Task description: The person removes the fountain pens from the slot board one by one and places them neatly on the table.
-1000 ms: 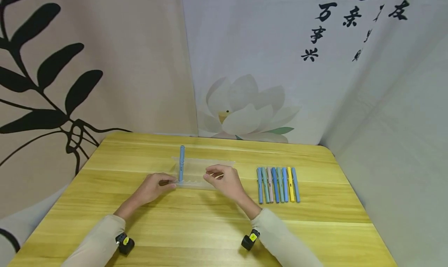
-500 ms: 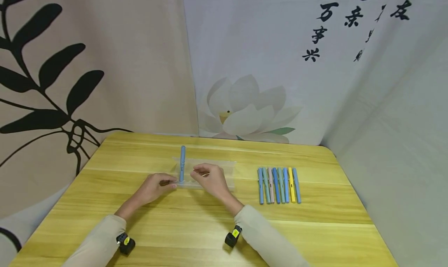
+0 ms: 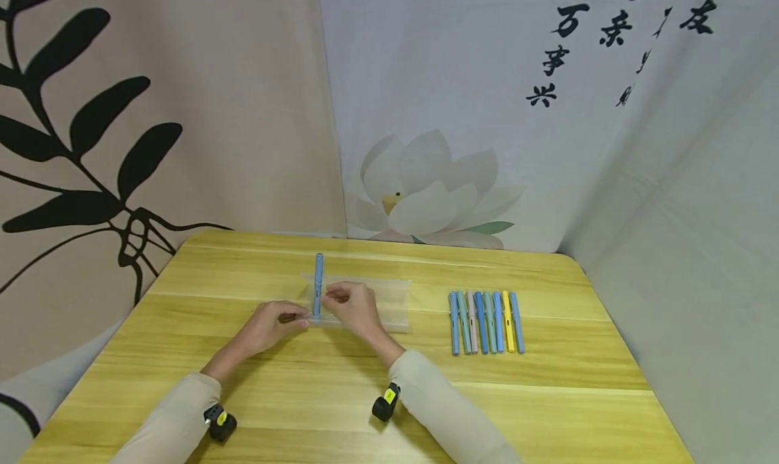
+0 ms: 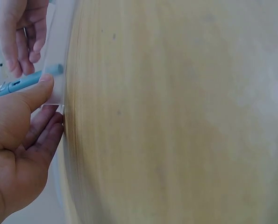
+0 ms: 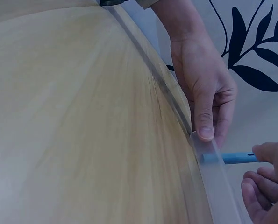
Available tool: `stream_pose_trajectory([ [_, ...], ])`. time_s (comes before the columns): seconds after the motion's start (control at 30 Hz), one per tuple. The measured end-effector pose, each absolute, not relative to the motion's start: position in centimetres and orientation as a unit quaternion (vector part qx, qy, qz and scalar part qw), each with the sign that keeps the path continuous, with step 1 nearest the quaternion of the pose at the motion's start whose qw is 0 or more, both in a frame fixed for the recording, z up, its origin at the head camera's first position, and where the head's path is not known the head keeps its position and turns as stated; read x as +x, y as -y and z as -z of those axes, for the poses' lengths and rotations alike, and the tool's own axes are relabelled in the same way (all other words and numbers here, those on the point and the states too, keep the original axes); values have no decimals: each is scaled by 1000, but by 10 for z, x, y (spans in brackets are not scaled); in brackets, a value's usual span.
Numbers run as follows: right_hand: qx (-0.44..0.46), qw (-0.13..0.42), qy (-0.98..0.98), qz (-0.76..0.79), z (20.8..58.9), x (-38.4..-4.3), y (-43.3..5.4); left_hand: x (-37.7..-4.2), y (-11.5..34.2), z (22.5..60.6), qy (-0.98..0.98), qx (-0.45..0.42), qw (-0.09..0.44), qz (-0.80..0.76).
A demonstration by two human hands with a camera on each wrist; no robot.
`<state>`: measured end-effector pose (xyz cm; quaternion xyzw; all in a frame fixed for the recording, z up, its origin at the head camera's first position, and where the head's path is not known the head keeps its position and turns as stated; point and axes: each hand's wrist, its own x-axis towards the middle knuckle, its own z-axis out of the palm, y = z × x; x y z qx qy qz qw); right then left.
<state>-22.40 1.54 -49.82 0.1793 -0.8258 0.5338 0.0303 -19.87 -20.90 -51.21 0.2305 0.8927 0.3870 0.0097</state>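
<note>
A clear plastic pen holder (image 3: 392, 308) with a notched front stands on the table. One blue pen (image 3: 318, 281) rises upright at its left end, its lower end showing through the plastic front in both wrist views. My left hand (image 3: 274, 325) pinches the holder's left corner, thumb (image 4: 46, 78) on the front strip and fingers behind. From the right, my right hand (image 3: 356, 308) reaches over the holder, its fingertips right beside the pen. The right fingers (image 4: 23, 56) are loosely bent, and the thumb overlaps the pen in the right wrist view.
Several capped pens in blue, green, pink and yellow (image 3: 507, 322) lie side by side in a row right of the holder. The wooden table (image 3: 316, 410) meets a curtain with a printed flower (image 3: 432, 187) at its back edge.
My right hand has moved left along the holder, from its middle to beside the upright blue pen. The left hand keeps its hold on the corner.
</note>
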Motion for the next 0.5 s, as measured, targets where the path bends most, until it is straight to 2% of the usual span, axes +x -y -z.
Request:
stream_pose_trajectory([
  [0.5, 171, 2, 834, -524, 506, -224, -4, -199, 208, 514, -891, 228, 13, -393],
])
